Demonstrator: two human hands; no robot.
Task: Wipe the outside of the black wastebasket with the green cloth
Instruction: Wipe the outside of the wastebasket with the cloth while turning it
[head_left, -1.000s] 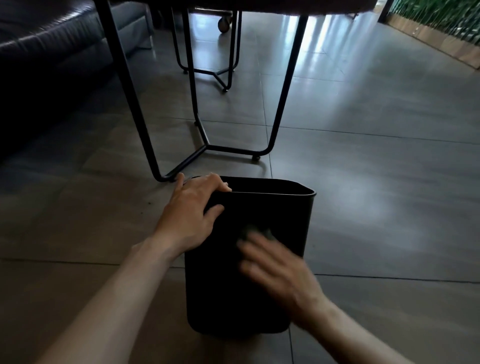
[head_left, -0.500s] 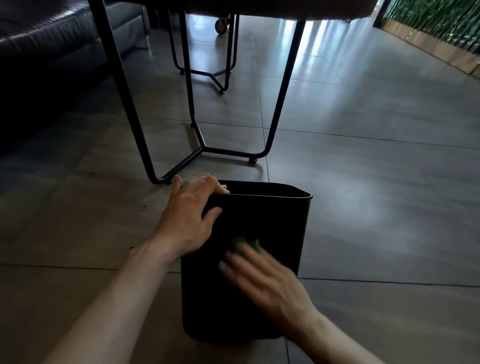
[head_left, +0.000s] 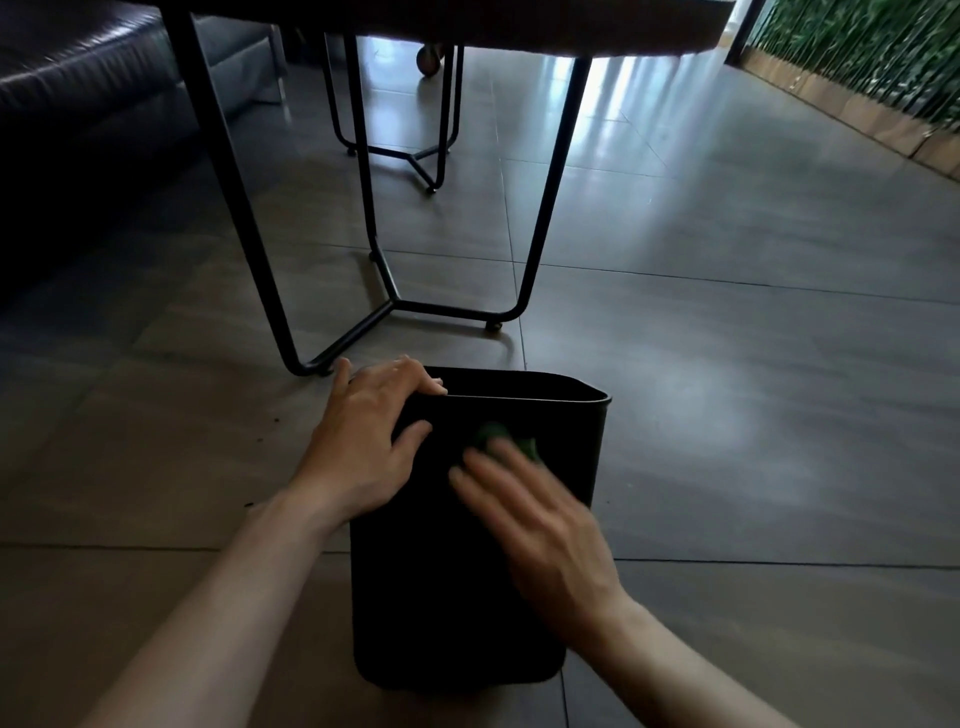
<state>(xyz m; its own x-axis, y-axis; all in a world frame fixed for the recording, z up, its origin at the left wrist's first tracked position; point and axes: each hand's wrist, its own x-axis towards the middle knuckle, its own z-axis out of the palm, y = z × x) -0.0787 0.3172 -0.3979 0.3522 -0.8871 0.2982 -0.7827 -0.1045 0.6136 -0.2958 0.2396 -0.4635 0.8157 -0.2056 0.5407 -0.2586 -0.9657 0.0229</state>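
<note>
The black wastebasket (head_left: 431, 597) stands upright on the tiled floor, low in the middle of the view. My left hand (head_left: 363, 447) grips its near left rim corner, fingers curled over the edge and thumb on the outer wall. My right hand (head_left: 540, 525) lies flat on the near outer wall with straight fingers, pressing the green cloth (head_left: 504, 441) against it. Only a small bunched piece of the cloth shows past the fingertips, just below the rim. The right hand is blurred.
A table on thin black metal legs (head_left: 395, 306) stands just behind the basket, its bent foot bar close to the far rim. A dark sofa (head_left: 78, 104) fills the far left. A green plant wall (head_left: 862, 52) runs along the far right.
My right hand has slid with the cloth across the near wall, left and then back right and up toward the rim. The left hand has kept its grip on the rim.
</note>
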